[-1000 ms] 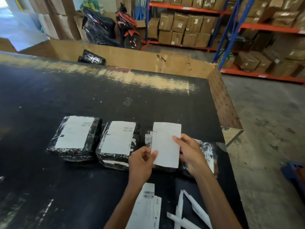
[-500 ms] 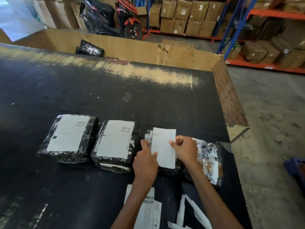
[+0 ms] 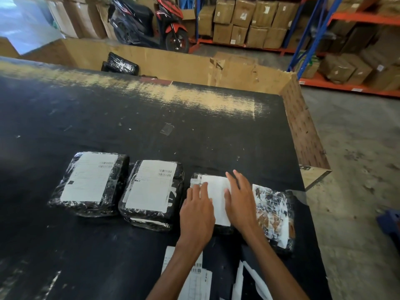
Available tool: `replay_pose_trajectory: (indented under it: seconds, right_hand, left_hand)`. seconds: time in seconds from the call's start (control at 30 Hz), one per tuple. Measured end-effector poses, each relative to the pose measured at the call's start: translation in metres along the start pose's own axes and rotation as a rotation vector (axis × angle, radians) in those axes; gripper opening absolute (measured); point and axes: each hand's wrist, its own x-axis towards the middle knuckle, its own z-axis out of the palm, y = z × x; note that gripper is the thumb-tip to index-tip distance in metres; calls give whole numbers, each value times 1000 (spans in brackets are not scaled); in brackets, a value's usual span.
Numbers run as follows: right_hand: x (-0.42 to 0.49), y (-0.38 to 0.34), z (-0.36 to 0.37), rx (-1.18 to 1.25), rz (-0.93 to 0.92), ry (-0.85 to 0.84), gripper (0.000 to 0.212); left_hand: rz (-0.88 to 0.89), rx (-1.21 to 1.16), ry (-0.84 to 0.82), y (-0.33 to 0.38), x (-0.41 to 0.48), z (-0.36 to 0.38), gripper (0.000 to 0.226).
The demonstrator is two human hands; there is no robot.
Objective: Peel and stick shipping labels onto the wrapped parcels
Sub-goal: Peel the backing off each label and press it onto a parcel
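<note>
Several black wrapped parcels lie in a row on the black table (image 3: pixel 151 118). The left parcel (image 3: pixel 89 185) and the second parcel (image 3: pixel 151 194) each carry a white label. On the third parcel (image 3: pixel 195 177) lies a white label (image 3: pixel 217 195), flat. My left hand (image 3: pixel 198 210) presses its left side with straight fingers. My right hand (image 3: pixel 240 201) presses its right side, fingers spread flat. A fourth parcel (image 3: pixel 273 215), wrapped in patterned film, lies just right of my right hand.
A stack of unpeeled labels (image 3: pixel 194 276) and white backing strips (image 3: pixel 249 280) lie near the front edge. A large cardboard bin (image 3: pixel 194 66) stands behind the table with a black parcel (image 3: pixel 120 64) inside. Shelves of boxes and a scooter (image 3: pixel 151 22) stand beyond.
The label was held up by both hands above the third parcel. It has come down flat onto it, and both hands now press on it with flat fingers.
</note>
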Motion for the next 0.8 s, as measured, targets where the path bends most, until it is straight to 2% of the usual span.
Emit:
replay_pose_trajectory:
  seconds: [0.1,0.3,0.37,0.47,0.57,0.8]
  right_hand:
    - [-4,3,16,-83,-23,-172,65]
    - [-4,2,27,-218,-38,-103,65]
    - [-9,0,23,-296,67,-81,67]
    - [-15,-7,16,-370,240,-90,80]
    - [-15,-8,18,-326,240,-114,78]
    - [-19,-9,11,-78,241,-50,69]
  left_hand:
    - [94,-40,-15,-13,15,28,57]
    - [94,-85,-26,-30,17,55,62]
    - [34,-143,-13,-27,14,55,65]
    - [-130,-363,10,-25,4,49,74]
    - [-166,-456,14,-28,-2,47,76]
    - [-355,-721,65,-24,4,41,67]
